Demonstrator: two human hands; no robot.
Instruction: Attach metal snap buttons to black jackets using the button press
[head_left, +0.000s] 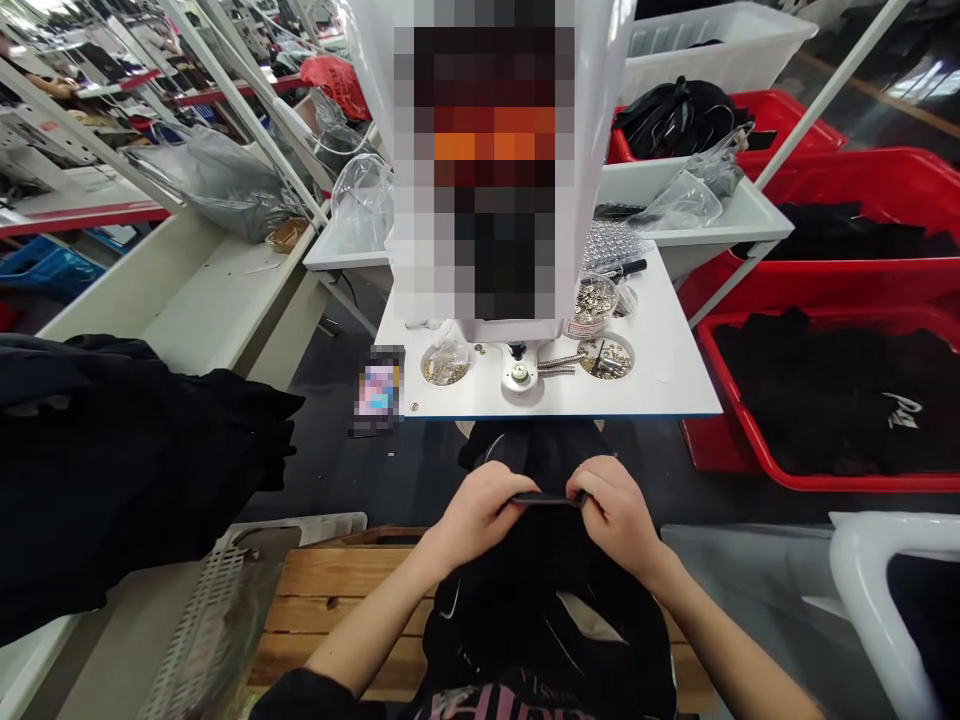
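A black garment (551,560) lies across my lap, its upper edge stretched between both hands. My left hand (484,508) pinches that edge on one side, thumb on top. On the other side my right hand (611,510) grips the same edge with curled fingers. The held strip runs nearly level, a short way in front of the white machine table (465,400). On that table stands a snap press, whose round lower die (519,374) points up beyond my hands. Its upper part is blurred out.
Metal fasteners fill a left recess (446,366), a right recess (606,358) and a clear tub (592,305). Black clothes (112,470) are heaped at left. Red bins (840,480) with black fabric stand at right. Below me is a wooden bench (345,600).
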